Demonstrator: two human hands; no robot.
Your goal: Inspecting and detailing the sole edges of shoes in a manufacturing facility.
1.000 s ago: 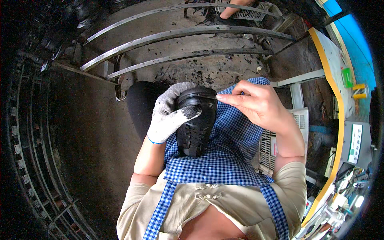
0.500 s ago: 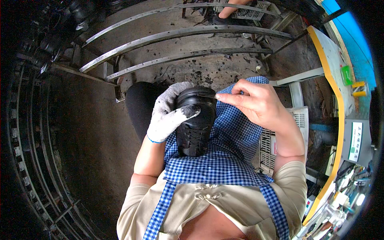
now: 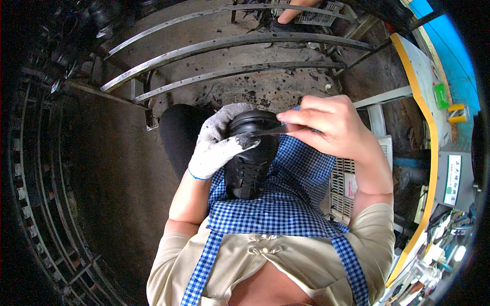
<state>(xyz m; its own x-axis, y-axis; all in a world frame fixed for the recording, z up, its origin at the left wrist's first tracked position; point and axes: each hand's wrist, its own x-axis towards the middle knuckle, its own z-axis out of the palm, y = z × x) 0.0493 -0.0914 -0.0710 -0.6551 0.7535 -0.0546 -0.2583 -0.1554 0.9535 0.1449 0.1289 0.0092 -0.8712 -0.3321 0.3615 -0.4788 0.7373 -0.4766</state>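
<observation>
A black lace-up shoe (image 3: 248,171) rests on my apron-covered lap, its toe and thick sole edge pointing away from me. My left hand (image 3: 217,135), in a pale knit glove with a blackened thumb tip, is closed round the toe end, the thumb lying across the upper below the sole. Bare, my right hand (image 3: 326,125) pinches a thin flat dark strip (image 3: 278,130) beside the sole's right edge. One end of the strip reaches the shoe near my left thumb; whether it is a blade or a piece of rubber, I cannot tell.
Metal rack rails (image 3: 229,45) cross in front of my knees, with dark scraps on the floor (image 3: 255,94) beyond. A white plastic crate (image 3: 343,188) stands by my right side, near a yellow-edged table (image 3: 426,107). Another person's leg (image 3: 292,13) shows at the far side.
My right hand has turned and shifted slightly to the right, and a dark strip now shows between its fingers and the shoe. The shoe and left hand have moved slightly right.
</observation>
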